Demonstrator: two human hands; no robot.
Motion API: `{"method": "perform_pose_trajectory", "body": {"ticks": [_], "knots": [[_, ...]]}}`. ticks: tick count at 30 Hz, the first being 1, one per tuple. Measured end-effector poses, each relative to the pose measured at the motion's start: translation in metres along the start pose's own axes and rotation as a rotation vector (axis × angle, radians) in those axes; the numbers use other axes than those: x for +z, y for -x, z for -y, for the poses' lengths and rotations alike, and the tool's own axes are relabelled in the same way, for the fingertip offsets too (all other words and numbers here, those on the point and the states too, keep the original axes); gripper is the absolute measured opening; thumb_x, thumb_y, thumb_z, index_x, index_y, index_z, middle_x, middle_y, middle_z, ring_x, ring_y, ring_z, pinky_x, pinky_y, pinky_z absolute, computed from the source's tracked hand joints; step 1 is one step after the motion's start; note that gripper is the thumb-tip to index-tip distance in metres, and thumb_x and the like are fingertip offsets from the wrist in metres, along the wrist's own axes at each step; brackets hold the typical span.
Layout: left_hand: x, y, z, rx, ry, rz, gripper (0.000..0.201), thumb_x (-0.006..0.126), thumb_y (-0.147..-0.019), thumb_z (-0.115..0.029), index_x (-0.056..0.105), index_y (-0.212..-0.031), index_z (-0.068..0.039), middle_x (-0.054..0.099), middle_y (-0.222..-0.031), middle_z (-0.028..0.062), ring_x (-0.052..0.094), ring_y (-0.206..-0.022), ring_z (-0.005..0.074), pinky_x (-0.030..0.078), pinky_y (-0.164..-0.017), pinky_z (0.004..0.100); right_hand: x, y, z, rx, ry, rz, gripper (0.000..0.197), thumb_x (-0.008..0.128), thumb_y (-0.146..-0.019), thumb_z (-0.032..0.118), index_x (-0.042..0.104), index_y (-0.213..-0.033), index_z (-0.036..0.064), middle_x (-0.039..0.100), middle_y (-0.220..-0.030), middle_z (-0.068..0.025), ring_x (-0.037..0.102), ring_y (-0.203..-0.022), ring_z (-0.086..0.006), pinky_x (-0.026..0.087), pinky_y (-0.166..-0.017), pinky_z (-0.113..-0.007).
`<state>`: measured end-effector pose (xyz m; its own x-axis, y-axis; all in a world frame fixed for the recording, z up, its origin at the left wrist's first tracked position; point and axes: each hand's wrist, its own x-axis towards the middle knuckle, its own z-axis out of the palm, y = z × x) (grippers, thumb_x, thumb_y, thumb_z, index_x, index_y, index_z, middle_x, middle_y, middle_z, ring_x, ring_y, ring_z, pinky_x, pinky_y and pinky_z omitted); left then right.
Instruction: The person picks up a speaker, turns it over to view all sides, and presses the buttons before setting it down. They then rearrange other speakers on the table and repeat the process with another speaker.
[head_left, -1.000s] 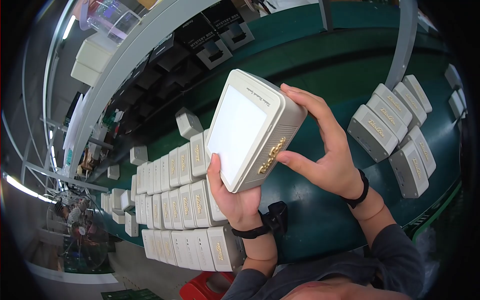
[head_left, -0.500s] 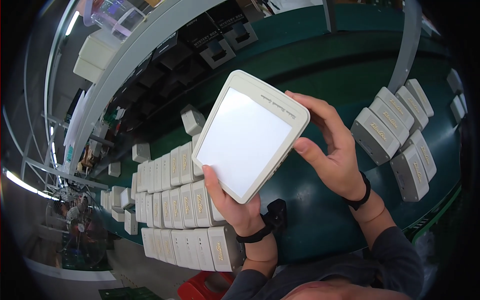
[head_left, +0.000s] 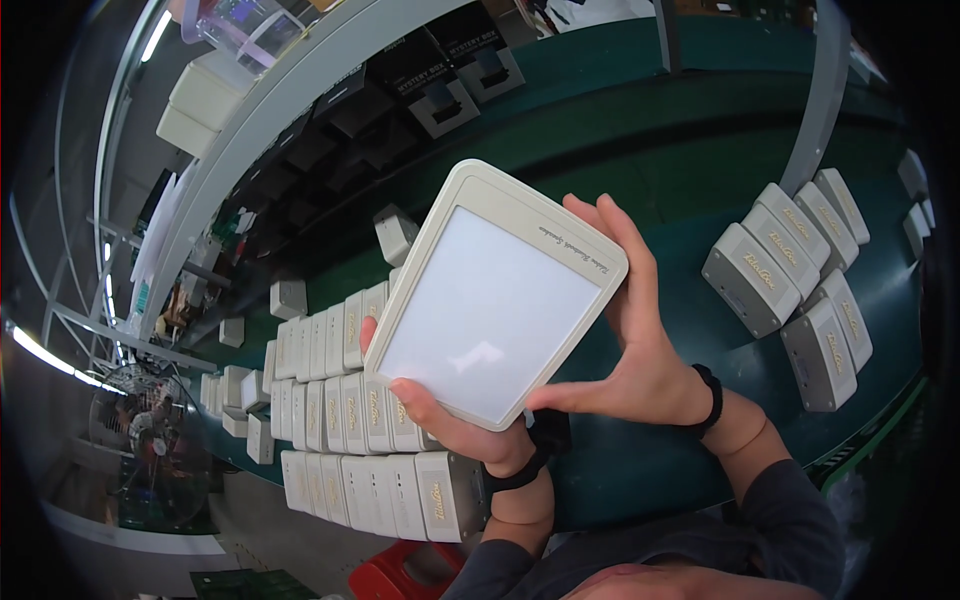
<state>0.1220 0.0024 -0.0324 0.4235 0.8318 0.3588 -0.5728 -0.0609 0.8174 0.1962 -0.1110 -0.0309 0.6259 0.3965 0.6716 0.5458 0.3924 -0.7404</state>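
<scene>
A cream, rounded-corner speaker [head_left: 490, 310] with a large whitish front panel is held up, tilted, above the green bench. My left hand [head_left: 465, 437] grips its lower left corner, with the thumb on the front rim and the fingers mostly hidden behind. Along the right side, my right hand [head_left: 645, 365] lies with its thumb at the lower edge and its fingers reaching up behind the upper right corner. A faint bright reflection shows low on the panel. Both wrists wear black bands.
Rows of similar cream speakers [head_left: 437, 500] stand to the left. Another group of speakers [head_left: 755, 280] stands on the bench [head_left: 640, 460] at the right. Dark boxes [head_left: 440, 105] sit on the far shelf. A red stool [head_left: 395, 572] and a fan [head_left: 150, 440] are at lower left.
The speaker has come slightly lower and its panel has turned from bright white to greyer. My right thumb has slid from the upper right corner down to the lower edge.
</scene>
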Motion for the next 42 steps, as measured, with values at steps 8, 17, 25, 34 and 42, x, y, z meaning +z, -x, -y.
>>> {"method": "perform_pose_trajectory", "body": {"ticks": [8,17,25,34,42], "knots": [[0.008,0.004,-0.001,0.129,-0.02,-0.036,0.073,0.035,-0.087,-0.058,0.015,-0.144,-0.017,0.029,-0.139,0.0193,0.039,-0.125,0.0341,0.045,-0.095,0.048,-0.008,-0.001,-0.004,0.127,-0.373,0.082,0.112,0.082,-0.066,0.017,0.003,-0.145,0.007,0.017,-0.148,-0.0191,0.026,-0.135,-0.028,0.023,-0.109,-0.039],[0.012,0.007,0.0,0.244,-0.087,-0.077,0.072,0.035,-0.087,-0.059,0.014,-0.143,-0.019,0.026,-0.141,0.0198,0.038,-0.125,0.0348,0.044,-0.096,0.0498,0.001,0.0,0.002,0.35,-0.692,0.072,0.103,0.068,-0.071,0.004,-0.003,-0.146,0.0098,0.02,-0.146,-0.0126,0.026,-0.134,-0.0241,0.023,-0.109,-0.04],[0.014,0.015,0.011,0.182,0.092,-0.146,0.073,0.032,-0.088,-0.059,0.023,-0.141,-0.008,0.033,-0.137,0.0188,0.04,-0.123,0.0311,0.041,-0.096,0.0416,0.004,0.0,0.008,0.396,-0.889,0.053,0.098,0.057,-0.073,0.003,-0.007,-0.147,0.013,0.017,-0.148,-0.0091,0.02,-0.137,-0.0229,0.02,-0.11,-0.039],[0.02,0.029,0.009,0.085,0.174,-0.16,0.083,0.035,-0.086,-0.064,0.028,-0.137,0.001,0.035,-0.135,0.0194,0.041,-0.121,0.0298,0.038,-0.097,0.0395,0.004,0.004,0.012,0.362,-0.88,0.008,0.092,0.055,-0.076,0.011,-0.004,-0.146,0.0105,0.018,-0.148,-0.0105,0.021,-0.136,-0.0233,0.019,-0.11,-0.039],[0.014,0.033,0.029,0.34,0.04,-0.089,0.078,0.033,-0.089,-0.057,0.003,-0.145,-0.012,0.018,-0.144,0.0236,0.032,-0.127,0.0375,0.033,-0.101,0.0514,0.004,0.009,0.011,0.423,-0.927,-0.045,0.081,0.053,-0.079,0.019,0.007,-0.144,0.0067,0.029,-0.14,-0.0107,0.033,-0.127,-0.0221,0.028,-0.103,-0.036]]}}
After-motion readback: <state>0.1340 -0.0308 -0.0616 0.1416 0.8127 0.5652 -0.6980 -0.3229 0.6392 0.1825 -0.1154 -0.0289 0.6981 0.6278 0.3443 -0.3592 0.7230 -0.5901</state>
